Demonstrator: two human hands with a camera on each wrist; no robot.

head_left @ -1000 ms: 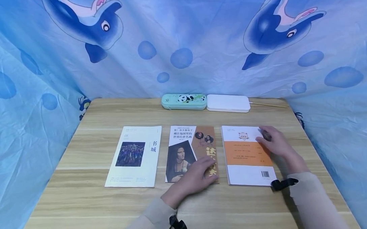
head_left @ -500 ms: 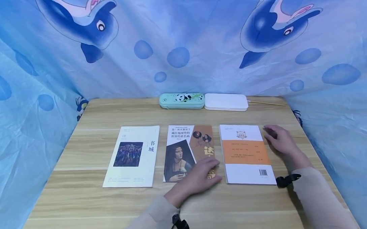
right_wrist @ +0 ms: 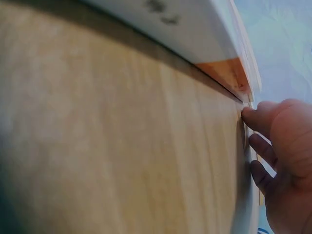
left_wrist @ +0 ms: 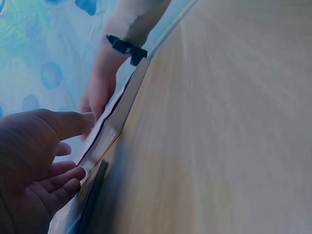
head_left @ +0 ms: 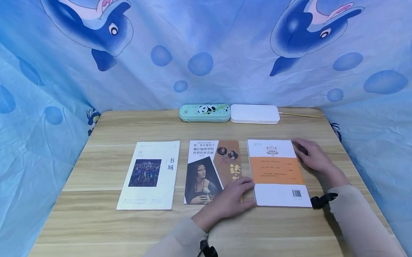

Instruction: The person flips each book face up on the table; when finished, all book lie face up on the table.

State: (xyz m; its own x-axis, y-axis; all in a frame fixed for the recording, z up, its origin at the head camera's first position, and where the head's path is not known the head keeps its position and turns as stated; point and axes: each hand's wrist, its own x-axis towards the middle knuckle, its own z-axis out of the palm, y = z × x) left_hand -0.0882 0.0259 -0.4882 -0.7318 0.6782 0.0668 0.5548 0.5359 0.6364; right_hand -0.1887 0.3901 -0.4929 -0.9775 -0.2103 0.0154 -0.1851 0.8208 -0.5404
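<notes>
A thick white book with an orange band lies flat at the right of a row of three. My left hand covers the lower right corner of the brown-and-white painting book, with its fingertips right at the thick book's left edge. At that book's upper right edge is my right hand, fingers loosely bent. In the left wrist view, the thumb of my left hand stays apart from the fingers beside the page block. The right wrist view has my right hand by the book's spine.
A white booklet with a dark picture lies at the left of the wooden table. Along the back edge are a green panda pencil case, a white box and a thin stick. Blue dolphin cloth hangs behind.
My left hand has slid right, from over the painting book to the thick book's left edge. My right hand has come off the thick book's upper right corner, then back in close to its right edge.
</notes>
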